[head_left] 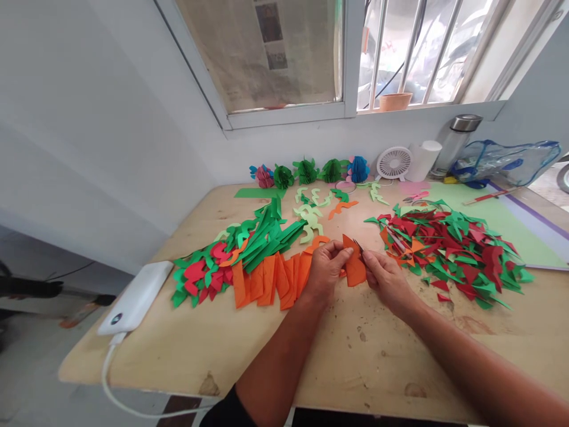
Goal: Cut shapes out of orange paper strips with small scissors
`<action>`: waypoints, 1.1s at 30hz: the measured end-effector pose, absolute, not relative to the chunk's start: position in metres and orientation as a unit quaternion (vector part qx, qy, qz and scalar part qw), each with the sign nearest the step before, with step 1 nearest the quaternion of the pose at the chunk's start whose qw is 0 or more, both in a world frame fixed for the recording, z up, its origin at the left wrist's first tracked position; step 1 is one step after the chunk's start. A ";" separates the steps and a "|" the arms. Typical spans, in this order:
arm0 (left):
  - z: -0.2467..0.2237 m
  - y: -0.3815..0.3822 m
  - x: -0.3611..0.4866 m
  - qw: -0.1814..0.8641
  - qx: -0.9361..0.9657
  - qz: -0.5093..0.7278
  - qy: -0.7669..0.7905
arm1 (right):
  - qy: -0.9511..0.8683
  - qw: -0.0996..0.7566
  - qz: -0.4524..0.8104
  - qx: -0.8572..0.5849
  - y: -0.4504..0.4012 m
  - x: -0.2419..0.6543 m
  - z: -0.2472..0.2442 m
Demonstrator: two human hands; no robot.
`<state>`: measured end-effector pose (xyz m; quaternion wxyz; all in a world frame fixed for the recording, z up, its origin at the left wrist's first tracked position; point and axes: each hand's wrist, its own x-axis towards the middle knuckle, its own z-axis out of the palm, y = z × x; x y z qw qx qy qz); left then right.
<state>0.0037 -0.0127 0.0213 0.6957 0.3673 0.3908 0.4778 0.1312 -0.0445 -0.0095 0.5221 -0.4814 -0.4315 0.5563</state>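
My left hand [328, 265] is closed on a folded piece of orange paper [355, 271], holding it above the table. My right hand [387, 276] grips small scissors [358, 245], whose dark blades meet the upper right edge of that paper. The scissor handles are hidden in my fingers. Left of my left hand lies a row of orange paper strips [267, 281]. Behind the row are folded green paper strips [272, 240]. Red heart-like cutouts [194, 273] and green cutouts sit at the row's left end. Pale green wavy cutouts [311, 222] lie beyond my hands.
A heap of red and green scraps [466, 252] covers the right side. A white power bank [136, 299] with a cable is at the left edge. Along the wall stand paper honeycomb figures [306, 171], a small fan [395, 163], a glass bottle [454, 145] and a clear pouch [511, 163].
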 end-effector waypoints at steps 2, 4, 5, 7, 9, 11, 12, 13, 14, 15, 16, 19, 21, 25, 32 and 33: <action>0.021 -0.012 0.004 0.698 0.368 0.481 0.383 | -0.437 0.519 0.552 -0.484 -0.044 0.131 -0.009; 0.021 -0.012 0.004 0.700 0.368 0.480 0.379 | -0.440 0.518 0.548 -0.487 -0.044 0.131 -0.008; 0.021 -0.012 0.004 0.701 0.368 0.479 0.380 | -0.440 0.518 0.547 -0.489 -0.044 0.131 -0.008; 0.021 -0.012 0.004 0.701 0.367 0.477 0.382 | -0.439 0.519 0.546 -0.491 -0.044 0.131 -0.007; 0.021 -0.012 0.004 0.701 0.367 0.477 0.383 | -0.438 0.522 0.545 -0.489 -0.044 0.132 -0.007; 0.021 -0.012 0.004 0.698 0.368 0.478 0.386 | -0.435 0.525 0.549 -0.484 -0.044 0.132 -0.007; 0.020 -0.012 0.004 0.697 0.369 0.477 0.387 | -0.433 0.524 0.553 -0.482 -0.045 0.132 -0.006; 0.020 -0.011 0.004 0.696 0.371 0.477 0.388 | -0.432 0.523 0.556 -0.481 -0.045 0.132 -0.006; 0.020 -0.011 0.003 0.696 0.372 0.477 0.387 | -0.432 0.521 0.557 -0.481 -0.045 0.132 -0.006; 0.020 -0.011 0.003 0.695 0.374 0.478 0.385 | -0.433 0.520 0.557 -0.482 -0.045 0.132 -0.005; 0.020 -0.012 0.003 0.695 0.375 0.479 0.383 | -0.434 0.520 0.555 -0.483 -0.045 0.133 -0.005; 0.020 -0.012 0.003 0.695 0.376 0.478 0.383 | -0.439 0.517 0.552 -0.485 -0.045 0.132 -0.006; 0.021 -0.012 0.003 0.699 0.373 0.472 0.386 | -0.442 0.514 0.551 -0.487 -0.044 0.133 -0.007; 0.023 -0.012 0.003 0.700 0.366 0.478 0.384 | -0.453 0.510 0.537 -0.496 -0.044 0.133 -0.007; 0.024 -0.013 0.003 0.700 0.368 0.482 0.377 | -0.466 0.503 0.519 -0.510 -0.045 0.133 -0.003; 0.024 -0.013 0.003 0.698 0.371 0.483 0.377 | -0.469 0.501 0.517 -0.512 -0.045 0.133 -0.002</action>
